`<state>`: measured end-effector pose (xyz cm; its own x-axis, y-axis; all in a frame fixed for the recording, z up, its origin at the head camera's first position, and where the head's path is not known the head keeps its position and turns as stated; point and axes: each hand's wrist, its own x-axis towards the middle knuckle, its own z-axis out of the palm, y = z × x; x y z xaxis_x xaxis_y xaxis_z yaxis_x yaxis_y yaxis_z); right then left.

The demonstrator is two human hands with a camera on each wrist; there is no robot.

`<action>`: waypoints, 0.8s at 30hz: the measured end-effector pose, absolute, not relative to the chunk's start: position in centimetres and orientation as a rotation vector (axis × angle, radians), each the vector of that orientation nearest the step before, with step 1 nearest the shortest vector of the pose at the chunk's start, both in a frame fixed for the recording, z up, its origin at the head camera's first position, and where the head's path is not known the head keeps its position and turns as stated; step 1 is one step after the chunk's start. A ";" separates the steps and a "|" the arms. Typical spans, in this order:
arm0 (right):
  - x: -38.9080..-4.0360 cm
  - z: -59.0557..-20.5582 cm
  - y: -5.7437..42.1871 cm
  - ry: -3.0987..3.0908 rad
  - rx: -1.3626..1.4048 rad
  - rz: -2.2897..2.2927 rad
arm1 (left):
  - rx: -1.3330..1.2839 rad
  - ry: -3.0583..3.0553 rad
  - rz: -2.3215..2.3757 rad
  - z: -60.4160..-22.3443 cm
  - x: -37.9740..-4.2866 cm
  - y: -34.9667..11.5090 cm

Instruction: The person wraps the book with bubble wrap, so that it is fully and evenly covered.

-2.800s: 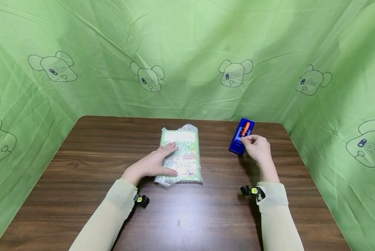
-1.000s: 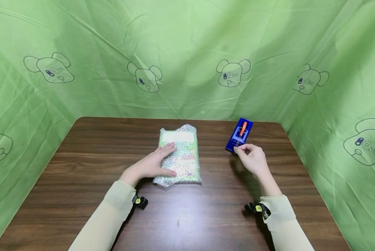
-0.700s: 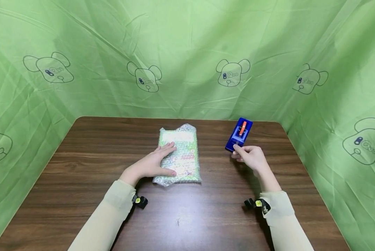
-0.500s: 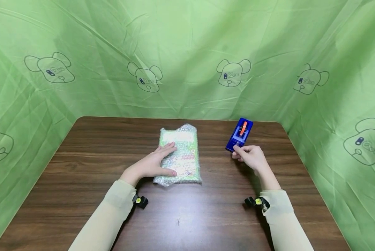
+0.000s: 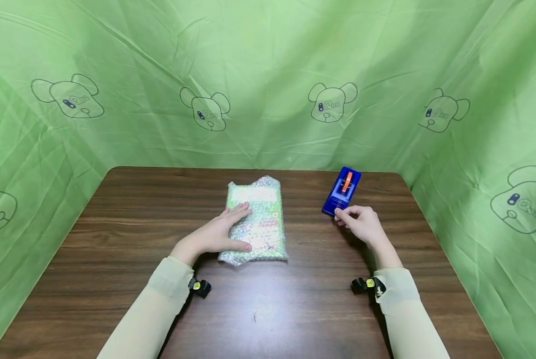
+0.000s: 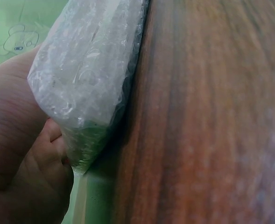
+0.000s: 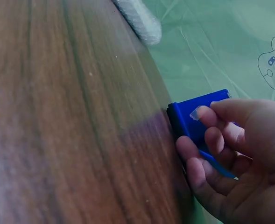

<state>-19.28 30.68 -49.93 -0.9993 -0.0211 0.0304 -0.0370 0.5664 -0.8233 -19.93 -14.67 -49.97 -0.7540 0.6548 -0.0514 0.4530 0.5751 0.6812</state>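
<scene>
My left hand (image 5: 218,233) rests with spread fingers on a flat green-and-white package in bubble wrap (image 5: 265,222), which lies mid-table. The left wrist view shows the clear wrap (image 6: 88,70) along its side, with the palm (image 6: 11,112) beside it. At the right, my right hand (image 5: 362,224) is at the near end of a blue tape dispenser (image 5: 332,205) with an orange roll core (image 5: 347,182). Thumb and index finger pinch a small clear piece of tape (image 7: 195,113); the other fingers curl loosely beside the dispenser. Part of the dispenser is hidden behind this hand in the right wrist view.
The dark wooden table (image 5: 128,219) has its far edge close behind the package and dispenser. Green curtains (image 5: 268,65) with printed bear heads stand around the back and sides. Black wrist cameras (image 5: 200,287) sit on both cuffs.
Since the earliest frame my right hand has drawn back from the middle of the tape dispenser to its near end. Over the last half second it barely shifts. The left hand stays on the package.
</scene>
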 end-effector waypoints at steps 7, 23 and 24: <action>-19.3 -49.9 30.6 -2.792 0.078 1.281 | 0.902 2.526 0.950 -50.1 -20.1 -14.7; -19.3 -49.5 30.4 -2.867 0.131 1.251 | 0.892 2.513 0.960 -49.9 -20.0 -14.6; -19.3 -49.5 30.4 -2.868 0.132 1.253 | 0.892 2.511 0.964 -49.9 -20.0 -14.6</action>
<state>-19.25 30.45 -49.54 -0.9964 -0.0734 0.0419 -0.0806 0.6767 -0.7319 -19.98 -14.60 -49.92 -0.7593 0.6480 -0.0596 0.4415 0.5803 0.6843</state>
